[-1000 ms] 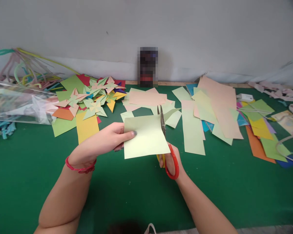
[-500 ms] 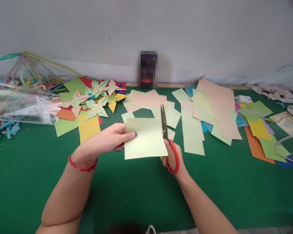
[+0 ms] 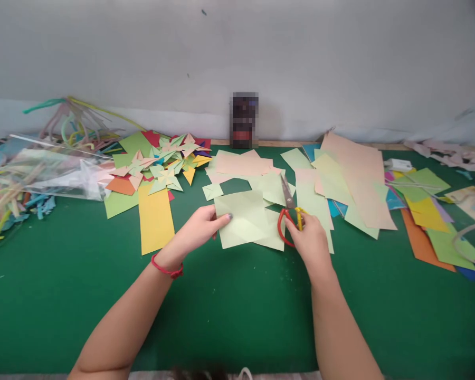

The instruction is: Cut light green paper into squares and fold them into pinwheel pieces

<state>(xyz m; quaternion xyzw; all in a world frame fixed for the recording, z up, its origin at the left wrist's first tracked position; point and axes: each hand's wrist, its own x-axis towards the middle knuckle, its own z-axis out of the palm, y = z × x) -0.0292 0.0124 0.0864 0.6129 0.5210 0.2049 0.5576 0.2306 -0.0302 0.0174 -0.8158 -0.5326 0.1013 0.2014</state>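
Note:
My left hand point(image 3: 201, 228) pinches the left edge of a pale green paper sheet point(image 3: 240, 224), thumb on top and the other fingers beneath. In my right hand point(image 3: 309, 237) is a pair of scissors point(image 3: 288, 199) with red and yellow handles; the blades point away from me, apart from the held sheet. Another pale green piece point(image 3: 276, 240) lies partly under the held sheet, its right part showing. Just beyond are pale green and pinkish paper pieces point(image 3: 241, 163) and a small folded green square point(image 3: 212, 191).
Folded paper stars point(image 3: 164, 171) and a yellow sheet point(image 3: 156, 219) lie at left, beside a clear plastic bag point(image 3: 63, 174) and pipe cleaners. A blurred dark upright object point(image 3: 244, 121) stands against the wall. Larger pale sheets point(image 3: 358, 174) and coloured papers point(image 3: 427, 216) spread over the right.
The scissors have come away from the sheet's right edge, moving right and turning in my right hand. A separate green piece now shows beneath the held sheet. The view has shifted slightly.

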